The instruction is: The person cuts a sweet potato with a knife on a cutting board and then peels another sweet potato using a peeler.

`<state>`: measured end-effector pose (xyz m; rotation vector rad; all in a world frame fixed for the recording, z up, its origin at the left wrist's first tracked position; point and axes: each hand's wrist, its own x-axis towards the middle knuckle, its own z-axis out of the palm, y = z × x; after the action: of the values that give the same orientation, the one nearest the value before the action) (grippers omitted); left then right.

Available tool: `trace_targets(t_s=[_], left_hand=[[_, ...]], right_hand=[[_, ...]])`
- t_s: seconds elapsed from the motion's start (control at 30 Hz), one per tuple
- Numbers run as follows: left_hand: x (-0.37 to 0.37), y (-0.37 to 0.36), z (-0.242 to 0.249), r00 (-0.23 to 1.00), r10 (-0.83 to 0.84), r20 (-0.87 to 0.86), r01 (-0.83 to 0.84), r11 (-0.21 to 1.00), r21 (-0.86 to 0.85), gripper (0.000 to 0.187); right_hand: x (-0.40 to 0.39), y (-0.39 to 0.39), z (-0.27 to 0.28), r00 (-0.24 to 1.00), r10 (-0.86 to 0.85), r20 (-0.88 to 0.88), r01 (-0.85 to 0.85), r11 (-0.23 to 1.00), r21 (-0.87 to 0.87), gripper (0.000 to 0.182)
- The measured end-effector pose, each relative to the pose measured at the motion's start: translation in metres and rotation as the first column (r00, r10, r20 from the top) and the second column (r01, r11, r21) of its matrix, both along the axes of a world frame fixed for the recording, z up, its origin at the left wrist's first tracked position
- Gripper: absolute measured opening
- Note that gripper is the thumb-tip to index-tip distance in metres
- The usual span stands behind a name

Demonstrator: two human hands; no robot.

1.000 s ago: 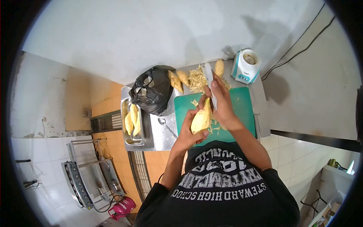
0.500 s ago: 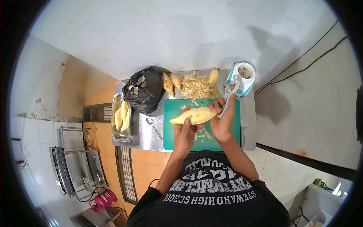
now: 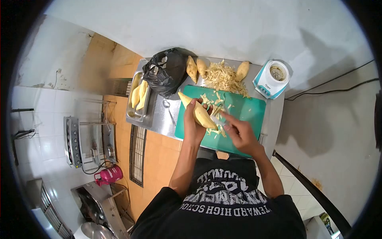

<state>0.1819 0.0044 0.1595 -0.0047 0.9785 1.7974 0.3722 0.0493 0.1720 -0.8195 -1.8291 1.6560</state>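
My left hand (image 3: 193,123) is wrapped round a peeled yellow tuber (image 3: 200,114), which it holds tilted over the green cutting board (image 3: 246,108). Close to the tuber's lower end, my right hand (image 3: 242,135) grips a white peeler (image 3: 218,120), partly blurred. Pale peel scraps (image 3: 217,104) lie on the board under and around the hands. Beyond the board is a heap of peelings (image 3: 225,77), with unpeeled tubers (image 3: 191,69) on its left and another (image 3: 242,71) on its right.
A black plastic bag (image 3: 167,73) stands left of the board, beside a metal tray (image 3: 137,114) holding peeled tubers. A spoon (image 3: 167,105) lies on the steel table (image 3: 159,121). At the back right is a white and blue appliance (image 3: 272,79).
The view has turned and shifted. The tuber now slants down to the right instead of lying nearly level. My right hand has come off its end and moved lower with the peeler.
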Motion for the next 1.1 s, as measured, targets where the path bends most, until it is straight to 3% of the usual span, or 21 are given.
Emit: trace_targets(t_s=[0.03,0.1,0.17,0.2,0.27,0.3,0.37,0.5,0.6,0.67,0.7,0.87,0.97,1.03,1.1], left_hand=[[-0.001,0.0,-0.001,0.999,-0.018,-0.03,0.018,1.0,0.021,0.027],[0.001,0.001,0.006,0.998,-0.003,-0.056,0.002,1.0,-0.029,0.027],[-0.006,0.001,0.0,0.967,-0.071,-0.245,0.07,0.997,-0.011,0.03],[-0.004,0.001,0.002,0.967,-0.049,-0.25,0.046,0.999,-0.02,0.03],[-0.01,0.003,0.011,0.982,-0.045,-0.182,0.04,0.999,-0.03,0.03],[-0.014,0.004,0.015,0.994,-0.024,-0.105,0.019,0.999,-0.046,0.03],[-0.028,0.004,0.008,0.987,-0.035,-0.155,0.025,0.998,-0.063,0.03],[-0.051,0.009,-0.003,0.978,-0.023,-0.205,0.033,0.998,0.046,0.029],[-0.064,0.017,-0.009,0.983,-0.033,-0.18,0.029,0.999,-0.027,0.031],[-0.064,0.022,-0.006,0.988,-0.025,-0.155,0.021,0.999,-0.03,0.03],[-0.064,0.024,-0.003,0.99,-0.018,-0.141,0.013,0.999,-0.039,0.03],[-0.104,0.028,-0.019,0.988,-0.087,-0.127,0.087,0.996,-0.008,0.022],[-0.115,0.03,-0.01,0.995,-0.047,-0.084,0.053,0.996,0.07,0.022],[-0.118,0.028,-0.004,0.992,-0.125,0.025,0.122,0.987,0.109,0.033],[-0.118,0.031,-0.015,0.978,-0.187,-0.09,0.2,0.967,0.158,0.033]], right_hand=[[0.002,-0.001,0.003,0.989,0.113,0.1,-0.124,0.986,0.112,0.048],[-0.007,-0.007,0.006,0.992,0.099,0.081,-0.108,0.986,0.126,0.048],[-0.02,-0.011,-0.005,1.0,-0.028,-0.011,0.029,0.913,0.407,0.047],[-0.023,-0.013,-0.005,0.999,-0.038,-0.016,0.041,0.91,0.412,0.047],[-0.027,-0.02,-0.003,0.961,-0.095,0.258,-0.058,0.848,0.527,0.046],[-0.025,-0.023,-0.005,0.96,-0.108,0.26,-0.049,0.845,0.533,0.046],[-0.02,-0.032,-0.011,0.932,-0.139,0.333,-0.091,0.802,0.591,0.046],[-0.012,-0.033,-0.011,0.876,-0.147,0.459,-0.145,0.829,0.54,0.046],[-0.024,-0.026,0.008,0.9,-0.19,0.392,-0.052,0.846,0.53,0.046],[-0.052,-0.028,0.02,0.961,-0.199,0.19,0.08,0.863,0.499,0.046],[-0.062,-0.028,0.024,0.959,-0.201,0.198,0.075,0.858,0.509,0.046],[-0.065,-0.043,0.007,0.801,-0.174,0.572,-0.156,0.863,0.481,0.042],[-0.056,-0.041,0.0,0.85,-0.204,0.485,-0.043,0.892,0.451,0.042],[-0.066,-0.037,0.009,0.875,-0.247,0.416,0.027,0.883,0.468,0.043],[-0.085,-0.036,0.021,0.897,-0.281,0.342,0.088,0.871,0.484,0.044]])
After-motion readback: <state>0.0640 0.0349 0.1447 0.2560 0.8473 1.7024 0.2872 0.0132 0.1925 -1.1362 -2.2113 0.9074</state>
